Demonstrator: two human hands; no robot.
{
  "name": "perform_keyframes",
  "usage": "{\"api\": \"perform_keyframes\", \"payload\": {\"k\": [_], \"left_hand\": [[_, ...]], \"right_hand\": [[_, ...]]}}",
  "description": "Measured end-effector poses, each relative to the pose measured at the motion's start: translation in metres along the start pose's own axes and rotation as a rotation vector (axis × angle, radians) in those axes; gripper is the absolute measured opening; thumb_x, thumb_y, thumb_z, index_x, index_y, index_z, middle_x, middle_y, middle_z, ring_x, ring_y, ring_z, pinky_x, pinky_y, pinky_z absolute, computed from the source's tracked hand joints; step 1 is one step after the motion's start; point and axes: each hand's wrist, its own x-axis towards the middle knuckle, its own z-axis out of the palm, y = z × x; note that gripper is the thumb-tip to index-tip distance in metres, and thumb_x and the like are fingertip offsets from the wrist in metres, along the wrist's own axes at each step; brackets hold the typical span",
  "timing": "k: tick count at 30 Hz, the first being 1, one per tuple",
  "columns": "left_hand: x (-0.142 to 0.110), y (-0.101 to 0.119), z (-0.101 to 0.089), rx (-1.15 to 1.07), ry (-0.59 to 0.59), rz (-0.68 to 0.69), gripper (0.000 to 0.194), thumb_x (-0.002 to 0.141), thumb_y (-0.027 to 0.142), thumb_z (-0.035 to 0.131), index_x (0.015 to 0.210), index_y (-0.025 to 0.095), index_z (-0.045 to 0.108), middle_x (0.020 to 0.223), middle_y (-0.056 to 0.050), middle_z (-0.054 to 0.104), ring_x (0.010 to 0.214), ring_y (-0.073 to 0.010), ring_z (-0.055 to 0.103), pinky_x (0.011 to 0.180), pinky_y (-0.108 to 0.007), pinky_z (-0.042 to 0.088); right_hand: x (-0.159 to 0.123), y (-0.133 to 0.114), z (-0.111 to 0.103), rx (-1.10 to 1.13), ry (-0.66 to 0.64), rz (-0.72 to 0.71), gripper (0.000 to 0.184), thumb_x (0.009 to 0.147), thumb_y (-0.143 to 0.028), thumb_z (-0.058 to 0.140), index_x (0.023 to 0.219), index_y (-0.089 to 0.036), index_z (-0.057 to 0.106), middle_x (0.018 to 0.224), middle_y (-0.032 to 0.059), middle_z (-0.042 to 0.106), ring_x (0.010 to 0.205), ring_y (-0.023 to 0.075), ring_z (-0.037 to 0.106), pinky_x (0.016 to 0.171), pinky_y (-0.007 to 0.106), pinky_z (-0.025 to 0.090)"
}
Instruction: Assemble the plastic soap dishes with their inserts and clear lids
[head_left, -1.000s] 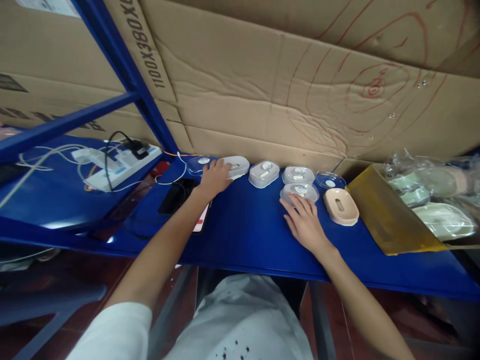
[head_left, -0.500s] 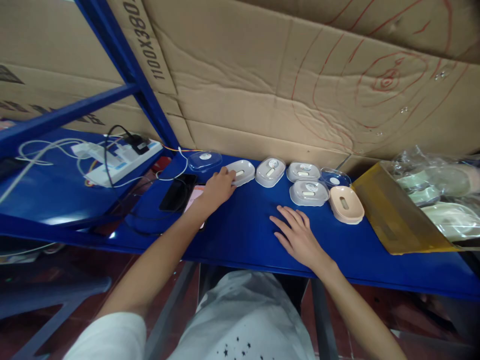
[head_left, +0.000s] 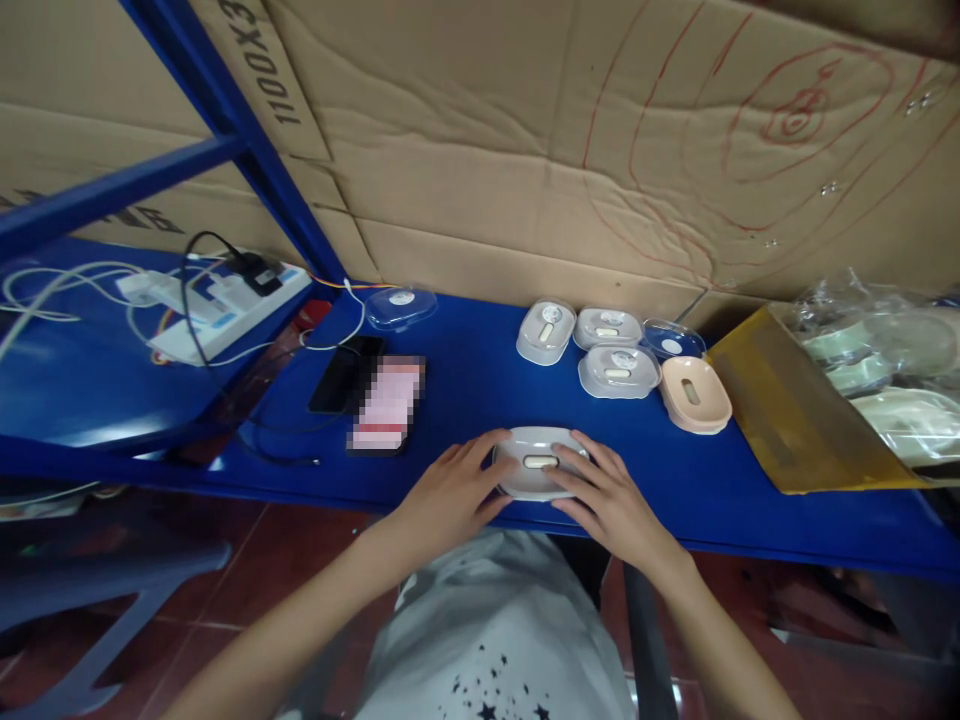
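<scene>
Toward 12 o'clock from the held dish, corrugated cardboard (head_left: 465, 140) rises behind the blue tabletop (head_left: 480, 390). An open carton (head_left: 810, 410) of plastic-wrapped pieces sits at 3 o'clock, a white power strip (head_left: 240, 325) at 10. The left hand (head_left: 461, 488) and right hand (head_left: 615, 500), slightly apart, clamp opposite ends of 1 grey soap dish (head_left: 538, 482) near the tabletop's front edge. 2 phones (head_left: 388, 400) lie at 10 o'clock, 3 more grey dishes (head_left: 616, 385) between 12 and 2, 1 peach dish (head_left: 696, 405) at 2. Clear lids (head_left: 401, 312) rest near 10 and 2.

blue table (head_left: 465, 390) | pale grey dish (head_left: 536, 485) | peach dish (head_left: 696, 410) | shirt (head_left: 499, 635): black stars
</scene>
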Motion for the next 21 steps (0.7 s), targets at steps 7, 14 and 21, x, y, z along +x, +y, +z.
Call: {"api": "perform_keyframes", "payload": {"k": [7,14,21], "left_hand": [[0.014,0.007,0.030,-0.266,0.184,-0.130,0.091,0.100,0.034,0.073,0.171,0.037,0.014,0.172,-0.017,0.037,0.157,-0.0339,0.045,0.120,-0.055,0.049],[-0.001,0.002,0.032,-0.193,0.221,-0.210,0.070,0.105,0.030,0.060,0.167,0.035,0.027,0.161,-0.014,0.053,0.149,-0.0308,0.054,0.117,-0.053,0.050],[0.031,-0.062,-0.042,0.168,0.262,-0.230,0.049,0.110,0.034,0.050,0.158,0.026,0.048,0.153,-0.014,0.060,0.141,-0.0333,0.058,0.120,-0.053,0.046]], "right_hand": [[-0.005,0.004,0.007,0.258,0.234,0.159,0.033,0.110,-0.028,0.057,0.141,-0.028,0.068,0.139,0.0060,0.075,0.140,0.0268,0.063,0.115,0.049,0.054],[-0.009,0.029,0.009,-0.065,0.330,0.318,0.033,0.110,-0.029,0.055,0.139,-0.029,0.070,0.139,0.0084,0.074,0.134,0.0299,0.066,0.115,0.053,0.044],[-0.004,0.001,0.013,-0.105,0.240,0.198,0.043,0.110,-0.026,0.053,0.153,-0.030,0.058,0.157,0.0089,0.062,0.151,0.0301,0.051,0.125,0.056,0.029]]}}
